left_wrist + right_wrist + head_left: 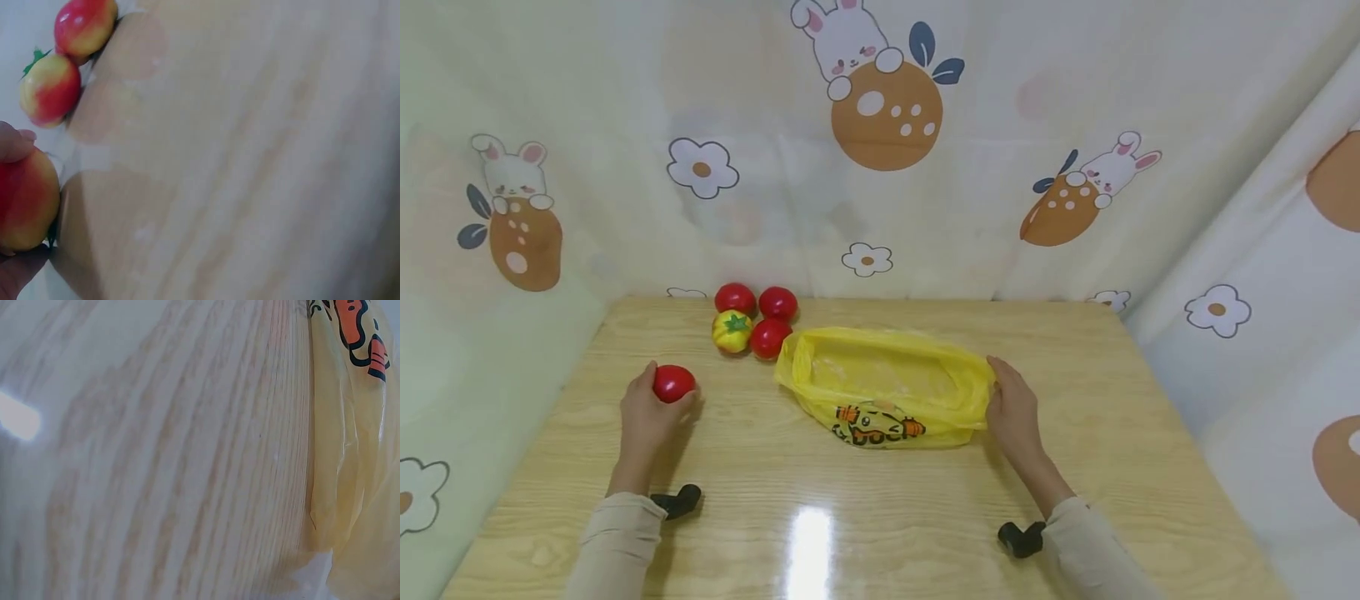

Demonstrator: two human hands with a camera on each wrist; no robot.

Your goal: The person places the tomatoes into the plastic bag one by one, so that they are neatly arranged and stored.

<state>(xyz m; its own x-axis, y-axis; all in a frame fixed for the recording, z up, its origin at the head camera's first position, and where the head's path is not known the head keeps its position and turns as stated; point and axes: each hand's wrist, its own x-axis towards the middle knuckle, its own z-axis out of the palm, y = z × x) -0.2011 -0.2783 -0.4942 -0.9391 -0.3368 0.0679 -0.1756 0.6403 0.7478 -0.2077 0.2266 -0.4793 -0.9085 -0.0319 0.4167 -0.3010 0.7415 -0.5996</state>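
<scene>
My left hand (646,421) grips a glossy red toy fruit (673,383) between thumb and fingers, at the left of the table in the head view. Seen from the left wrist, this fruit (28,203) shows a yellowish side and a bit of green at its base. A yellow plastic bag (880,423) with a cartoon print lies in the middle, its mouth spread wide. At the bag's right end my right hand (1017,414) pinches the rim. In the right wrist view the bag (350,462) runs along the right side, while the hand itself is out of sight.
Behind and left of the bag, three red toy fruits (771,339) and a ridged yellow one (732,332) with a green top sit close together. The wooden table (895,517) ends at a patterned curtain (760,225). Black wrist-camera mounts (1021,540) show beside both sleeves.
</scene>
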